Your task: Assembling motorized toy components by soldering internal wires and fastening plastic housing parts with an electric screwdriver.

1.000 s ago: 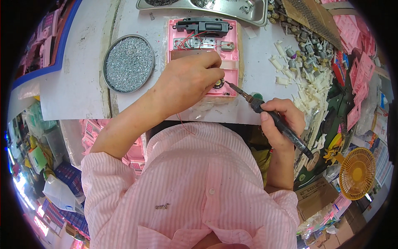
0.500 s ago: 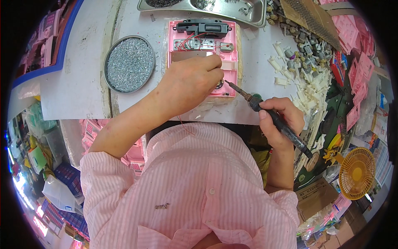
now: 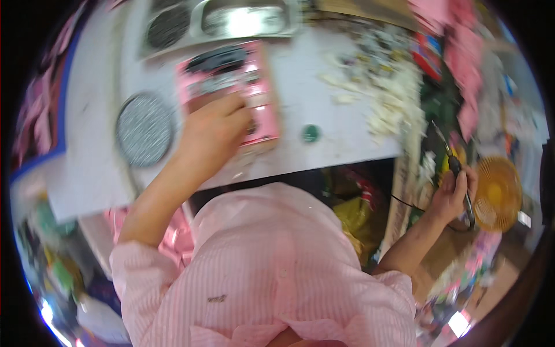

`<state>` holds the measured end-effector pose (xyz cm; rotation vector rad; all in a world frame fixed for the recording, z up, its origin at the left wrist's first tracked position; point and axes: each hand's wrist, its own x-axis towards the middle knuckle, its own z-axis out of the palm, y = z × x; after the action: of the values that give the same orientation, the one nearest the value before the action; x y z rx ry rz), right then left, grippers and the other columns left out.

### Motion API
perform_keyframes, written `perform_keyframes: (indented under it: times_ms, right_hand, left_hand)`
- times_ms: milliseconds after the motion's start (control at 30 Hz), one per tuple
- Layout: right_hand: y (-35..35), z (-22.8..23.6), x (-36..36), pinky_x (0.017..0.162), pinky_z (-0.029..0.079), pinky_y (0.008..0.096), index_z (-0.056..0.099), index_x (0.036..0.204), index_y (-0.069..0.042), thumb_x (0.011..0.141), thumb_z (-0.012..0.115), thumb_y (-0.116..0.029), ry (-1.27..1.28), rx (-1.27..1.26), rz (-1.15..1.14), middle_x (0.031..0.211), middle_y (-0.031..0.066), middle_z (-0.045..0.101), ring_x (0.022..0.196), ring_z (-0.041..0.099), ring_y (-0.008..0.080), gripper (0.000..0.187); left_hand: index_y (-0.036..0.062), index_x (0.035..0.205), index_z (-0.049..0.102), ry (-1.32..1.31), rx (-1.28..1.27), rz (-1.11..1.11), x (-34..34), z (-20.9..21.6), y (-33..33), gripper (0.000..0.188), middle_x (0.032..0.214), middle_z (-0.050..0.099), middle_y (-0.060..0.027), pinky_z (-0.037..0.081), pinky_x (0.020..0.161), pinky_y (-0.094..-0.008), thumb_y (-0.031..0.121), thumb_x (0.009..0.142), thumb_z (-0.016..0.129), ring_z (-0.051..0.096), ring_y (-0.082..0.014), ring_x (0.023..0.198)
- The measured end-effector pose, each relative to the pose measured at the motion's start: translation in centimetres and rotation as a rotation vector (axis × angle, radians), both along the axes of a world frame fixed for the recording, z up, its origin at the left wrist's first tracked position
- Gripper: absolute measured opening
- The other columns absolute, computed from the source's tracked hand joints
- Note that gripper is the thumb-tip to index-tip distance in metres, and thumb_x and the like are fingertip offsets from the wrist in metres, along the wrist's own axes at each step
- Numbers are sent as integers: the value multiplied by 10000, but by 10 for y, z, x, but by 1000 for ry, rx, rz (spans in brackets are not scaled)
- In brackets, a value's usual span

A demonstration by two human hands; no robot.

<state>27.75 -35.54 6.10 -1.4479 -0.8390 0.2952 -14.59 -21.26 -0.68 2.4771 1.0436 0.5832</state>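
Note:
A pink plastic casing [image 3: 266, 124] lies on the white-covered table, with a black part [image 3: 217, 61] fitted across its far end. Over its near half is my left hand [image 3: 214, 127], fingers bent and pressed together; what they pinch is hidden and blurred. Far to the right, beyond the table edge, my right hand [image 3: 454, 194] grips a soldering iron [image 3: 454, 164] by its dark handle, tip pointing away from me. A small green round thing [image 3: 311, 133] sits on the table to the right of the casing.
Left of the casing stands a round dish of small silvery screws [image 3: 144, 130]. A metal tray [image 3: 196, 23] lies at the back. White plastic pieces [image 3: 393, 107] and small motors [image 3: 378, 49] are heaped at the right. A yellow fan [image 3: 497, 196] stands beside my right hand.
My right hand has carried the soldering iron from beside the casing far to the right. My left hand stays over the casing. The whole view has shifted and blurred.

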Motion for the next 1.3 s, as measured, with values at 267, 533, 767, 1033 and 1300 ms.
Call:
perform_keyframes:
  times_ms: [267,533,767,1033,1300]
  right_hand:
    - [-74,43,98,456,277,198,604,819,-55,875,638,-29,-72,137,-434,713,-12,545,513,394,37,70]
    - [-12,-23,109,476,348,210,668,1095,-31,959,657,-128,120,-71,-269,716,23,578,545,495,95,167]
    - [-30,-67,19,493,377,211,524,1372,-70,1017,564,-328,890,19,268,809,54,609,605,496,107,440]
    - [71,-52,-165,880,500,408,725,1000,-37,834,735,-179,-673,-115,822,1028,101,679,989,594,310,218]
    - [100,-62,-226,1133,256,576,727,1085,-89,832,739,-318,-900,-293,815,1484,216,427,1391,250,502,342]
  left_hand:
    - [24,929,666,-21,58,16,15,11,-3,124,945,634,-109,520,748,-404,-6,812,694,644,-317,875]
    - [23,991,656,-63,21,46,12,11,-5,175,989,624,-121,519,757,-402,-3,822,696,646,-318,878]
    - [16,881,620,-166,-91,189,5,6,-7,108,819,577,-120,483,657,-402,78,843,700,603,-318,749]
    - [22,1135,640,-314,-173,230,-2,0,-31,321,995,681,-118,537,663,-354,0,823,714,666,-263,777]
    - [32,1136,635,-394,-172,250,-9,0,-21,327,1063,636,-116,526,663,-329,-12,819,702,635,-235,802]
